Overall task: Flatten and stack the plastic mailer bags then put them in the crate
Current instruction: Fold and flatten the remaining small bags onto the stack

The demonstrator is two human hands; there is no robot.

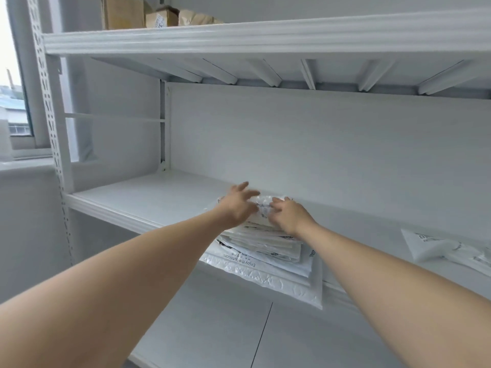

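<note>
A stack of white plastic mailer bags lies on the middle shelf, its lowest bags hanging over the front edge. Both my hands lie on the top bag of the stack. My left hand has its fingers spread and straight, pressing on the bag's left part. My right hand lies flat on the bag's right part, fingers stretched forward. Another loose white mailer bag lies crumpled on the same shelf at the far right. No crate is in view.
The white metal shelving unit has an upper shelf with cardboard boxes on it. A slotted upright post stands at the left, with a window beyond. A lower shelf surface shows under the stack.
</note>
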